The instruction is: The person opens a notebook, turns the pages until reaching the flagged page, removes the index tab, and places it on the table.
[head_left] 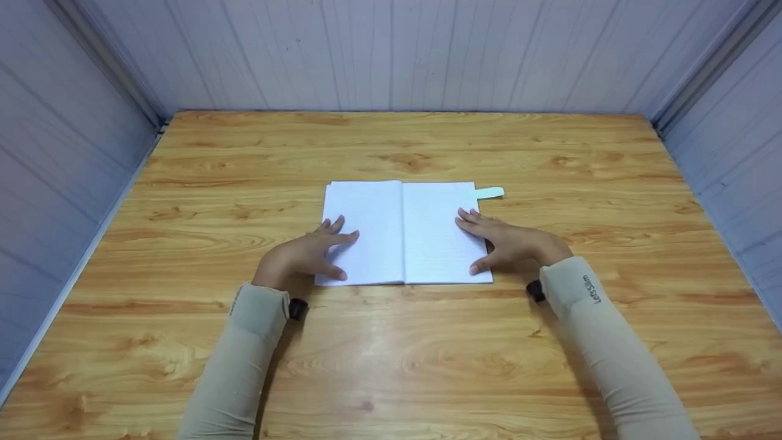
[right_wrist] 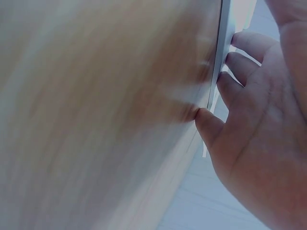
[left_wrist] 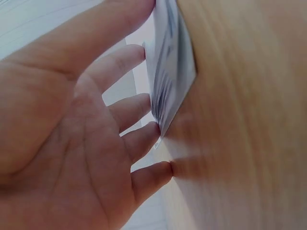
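Note:
An open notebook (head_left: 427, 235) with ruled white pages lies flat on the wooden table. From its upper right edge sticks out a pale flap (head_left: 490, 193). My left hand (head_left: 308, 252) rests with spread fingers on the left page near its outer edge. In the left wrist view the fingertips touch the notebook's page edges (left_wrist: 168, 72), and the little finger meets the table. On the right page's outer edge lies my right hand (head_left: 504, 239), fingers and thumb extended. The right wrist view shows its fingertips along the notebook's thin edge (right_wrist: 221, 52), with the little finger on the table.
The wooden table (head_left: 391, 360) stretches around the notebook on all sides. A pale panelled wall (head_left: 391, 55) stands along the back, with similar walls at left (head_left: 55, 153) and right (head_left: 733, 140). Dark devices sit at both wrists.

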The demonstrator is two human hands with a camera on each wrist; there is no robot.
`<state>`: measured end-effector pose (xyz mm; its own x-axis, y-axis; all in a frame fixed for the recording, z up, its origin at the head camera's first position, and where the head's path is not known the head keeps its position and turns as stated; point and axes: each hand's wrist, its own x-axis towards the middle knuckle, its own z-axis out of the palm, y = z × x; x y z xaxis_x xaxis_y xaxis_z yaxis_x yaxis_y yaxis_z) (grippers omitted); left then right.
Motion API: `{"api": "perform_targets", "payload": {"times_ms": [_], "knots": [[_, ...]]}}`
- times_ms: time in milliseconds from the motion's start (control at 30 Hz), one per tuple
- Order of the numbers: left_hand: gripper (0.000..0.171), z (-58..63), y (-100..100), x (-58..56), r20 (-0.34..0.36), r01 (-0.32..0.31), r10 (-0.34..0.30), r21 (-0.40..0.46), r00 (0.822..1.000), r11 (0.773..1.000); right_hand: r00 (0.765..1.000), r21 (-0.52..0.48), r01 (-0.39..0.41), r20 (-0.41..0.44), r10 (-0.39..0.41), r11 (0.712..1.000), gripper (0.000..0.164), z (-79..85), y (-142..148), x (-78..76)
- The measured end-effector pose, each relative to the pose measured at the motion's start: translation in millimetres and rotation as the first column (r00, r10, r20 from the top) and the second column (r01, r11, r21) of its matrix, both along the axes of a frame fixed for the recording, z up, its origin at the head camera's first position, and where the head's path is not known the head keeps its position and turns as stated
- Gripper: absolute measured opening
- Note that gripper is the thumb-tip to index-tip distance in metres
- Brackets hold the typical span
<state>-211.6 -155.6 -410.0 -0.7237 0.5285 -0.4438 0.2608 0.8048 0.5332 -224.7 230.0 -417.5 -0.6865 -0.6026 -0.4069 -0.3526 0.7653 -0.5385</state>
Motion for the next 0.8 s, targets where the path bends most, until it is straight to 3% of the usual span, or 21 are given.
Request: {"api": "perform_targets", "payload": {"times_ms": [367,467,800], "knots": [[0.082,-2.0,-0.7,1.3,-0.001,-0.023,0.023,0.005,1.0,1.0,0.999,-0.017,0.026,0.022,-0.025,1.0,0.102,-1.4,-0.1,0.6],[0.083,-2.2,-1.0,1.0,-0.007,-0.004,0.004,0.011,1.0,1.0,0.999,-0.042,0.023,0.027,-0.022,0.999,0.101,0.0,-0.6,0.3],[0.083,-0.6,-1.5,1.3,-0.011,0.0,0.0,0.035,1.0,0.999,0.998,-0.141,0.055,-0.018,-0.058,0.989,0.078,8.3,2.2,-8.6]]}}
